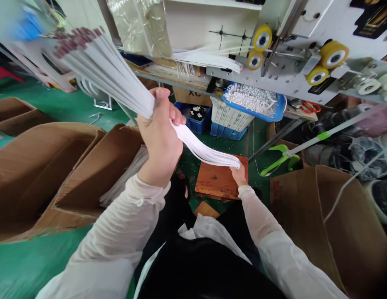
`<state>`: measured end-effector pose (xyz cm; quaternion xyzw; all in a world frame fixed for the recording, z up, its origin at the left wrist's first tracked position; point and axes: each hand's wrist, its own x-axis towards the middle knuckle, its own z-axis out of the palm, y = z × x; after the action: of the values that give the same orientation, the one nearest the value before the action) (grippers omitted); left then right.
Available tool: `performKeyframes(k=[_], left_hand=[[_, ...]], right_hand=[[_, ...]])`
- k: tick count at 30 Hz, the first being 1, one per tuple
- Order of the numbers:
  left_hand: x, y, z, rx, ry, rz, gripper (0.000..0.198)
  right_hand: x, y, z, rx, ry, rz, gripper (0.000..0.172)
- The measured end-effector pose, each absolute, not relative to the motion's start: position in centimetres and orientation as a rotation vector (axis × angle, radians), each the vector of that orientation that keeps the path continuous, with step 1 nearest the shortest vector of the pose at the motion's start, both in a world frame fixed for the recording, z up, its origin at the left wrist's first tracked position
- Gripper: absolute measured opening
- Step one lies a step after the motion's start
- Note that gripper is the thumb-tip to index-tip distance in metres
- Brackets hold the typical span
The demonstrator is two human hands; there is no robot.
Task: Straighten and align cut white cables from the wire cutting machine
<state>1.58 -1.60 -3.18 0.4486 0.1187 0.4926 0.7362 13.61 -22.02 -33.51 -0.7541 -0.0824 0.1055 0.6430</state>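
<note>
1. Two bare hands work in the head view, both arms in sheer white sleeves (pixel 118 220).
2. The left hand (pixel 158 139) is closed tightly around a bundle of white strips (pixel 109 79), which fans up toward the upper left, its dark red-marked ends blurred.
3. A narrower run of white strips (pixel 202 149) droops from that fist across to the right hand (pixel 240 175). Its fingers (pixel 235 169) meet the strip ends, but I cannot tell whether they pinch them or only touch them.
4. Just under the right hand lies an orange-brown wooden board (pixel 220 180).
5. Open cardboard boxes (pixel 34 166) stand to the left and another (pixel 308 216) to the right, on a green floor (pixel 46 265).
6. Ahead, a machine panel (pixel 293 70) carries yellow rollers (pixel 262 37). Below it, a blue tray (pixel 252 99) heaped with small white pieces sits on a white crate (pixel 229 116), beside a blue crate (pixel 193 118).
</note>
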Motion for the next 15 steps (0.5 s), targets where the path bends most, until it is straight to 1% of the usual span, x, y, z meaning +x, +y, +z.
performKeyframes(k=[1, 5, 8, 10, 12, 14, 15], left_hand=[[1.5, -1.6, -3.2, 0.97, 0.252, 1.088, 0.021], [0.1, -0.7, -2.9, 0.819, 0.285, 1.09, 0.026], [-3.3, 1.5, -3.5, 0.717, 0.309, 1.125, 0.022], [-7.1, 3.4, -4.9, 0.694, 0.36, 1.192, 0.02], [-11.8, 5.2, -7.0, 0.716, 0.513, 1.255, 0.02], [-16.8, 6.2, -9.4, 0.815, 0.85, 1.251, 0.022], [-19.2, 6.3, -10.4, 0.892, 1.073, 1.186, 0.025]], right_hand=[[13.4, -21.7, -32.8, -1.698, -0.185, 0.259, 0.014], [11.9, -20.3, -28.9, -1.527, -0.238, 0.381, 0.035], [11.0, -20.4, -25.4, -1.406, -0.325, 0.536, 0.041], [10.6, -21.4, -23.2, -1.56, -0.466, 0.581, 0.036], [10.1, -22.8, -21.3, -1.856, -0.731, 0.57, 0.024], [9.2, -24.3, -19.9, -2.1, -1.087, 0.525, 0.01], [8.6, -25.0, -19.3, -2.186, -1.26, 0.494, 0.007]])
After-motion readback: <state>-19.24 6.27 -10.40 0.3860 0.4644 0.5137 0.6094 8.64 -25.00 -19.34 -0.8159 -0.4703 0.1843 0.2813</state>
